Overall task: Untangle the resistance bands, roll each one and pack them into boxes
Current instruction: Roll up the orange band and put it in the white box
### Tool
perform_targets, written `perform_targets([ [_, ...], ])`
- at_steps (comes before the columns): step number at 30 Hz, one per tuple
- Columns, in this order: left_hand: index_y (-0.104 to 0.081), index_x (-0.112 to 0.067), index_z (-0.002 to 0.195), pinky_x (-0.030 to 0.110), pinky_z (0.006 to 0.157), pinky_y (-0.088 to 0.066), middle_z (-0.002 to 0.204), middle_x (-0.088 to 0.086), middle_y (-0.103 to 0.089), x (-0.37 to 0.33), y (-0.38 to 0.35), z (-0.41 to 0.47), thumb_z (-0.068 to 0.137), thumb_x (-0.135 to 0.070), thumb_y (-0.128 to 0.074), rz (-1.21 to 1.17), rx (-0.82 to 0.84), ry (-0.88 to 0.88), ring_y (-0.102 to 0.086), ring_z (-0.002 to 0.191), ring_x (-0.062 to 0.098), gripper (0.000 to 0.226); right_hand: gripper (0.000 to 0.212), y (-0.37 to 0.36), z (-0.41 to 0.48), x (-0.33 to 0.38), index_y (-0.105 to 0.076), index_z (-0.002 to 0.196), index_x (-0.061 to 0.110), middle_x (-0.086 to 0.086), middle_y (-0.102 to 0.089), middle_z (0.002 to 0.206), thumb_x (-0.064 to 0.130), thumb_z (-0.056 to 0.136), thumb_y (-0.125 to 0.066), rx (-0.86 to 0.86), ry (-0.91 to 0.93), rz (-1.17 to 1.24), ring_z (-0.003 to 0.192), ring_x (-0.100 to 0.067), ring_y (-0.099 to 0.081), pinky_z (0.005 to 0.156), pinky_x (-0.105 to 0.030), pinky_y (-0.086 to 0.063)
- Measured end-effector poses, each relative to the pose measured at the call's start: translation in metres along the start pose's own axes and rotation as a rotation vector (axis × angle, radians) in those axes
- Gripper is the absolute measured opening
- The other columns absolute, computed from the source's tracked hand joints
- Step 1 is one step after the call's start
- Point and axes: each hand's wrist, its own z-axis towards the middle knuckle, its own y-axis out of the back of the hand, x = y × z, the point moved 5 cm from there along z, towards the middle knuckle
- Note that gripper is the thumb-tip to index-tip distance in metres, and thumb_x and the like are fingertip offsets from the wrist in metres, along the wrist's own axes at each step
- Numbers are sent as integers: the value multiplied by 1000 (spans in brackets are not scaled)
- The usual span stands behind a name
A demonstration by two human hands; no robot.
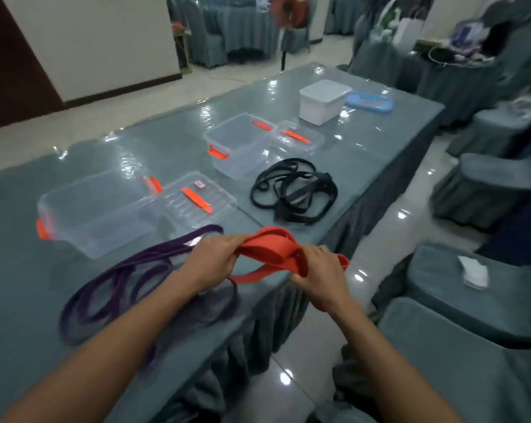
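Observation:
A red resistance band is bunched in folds above the table's near edge. My left hand grips its left end and my right hand grips its right end, with a loop hanging below between them. A purple band lies in loose coils on the table to the left, partly under my left forearm. A black band lies tangled further back. Two clear boxes with orange clips stand open: the near one beside its lid, the far one beside its lid.
The grey table has a glossy plastic cover. A white box and a blue case sit at its far end. Covered chairs stand close on the right, one bearing a white cloth. The tiled floor shows between.

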Motion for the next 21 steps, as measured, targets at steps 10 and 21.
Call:
perform_targets([
  [10,-51,-30,142,38,80,-55,126,-1,-68,-57,-83,143,87,-25,-58,-65,78,-245,-66,105,28,55,58,25,9,-131,-54,128,29,8,-66,112,44,73,-65,-6,-227,-57,100,-18,-54,89,-34,-45],
  [21,-52,-29,140,40,95,-52,128,-2,-67,-68,-108,299,86,-17,-60,-234,40,-352,-63,113,24,56,55,70,104,-210,-57,122,29,8,-66,106,48,70,-60,-36,-335,-182,97,-21,-55,81,-37,-45],
])
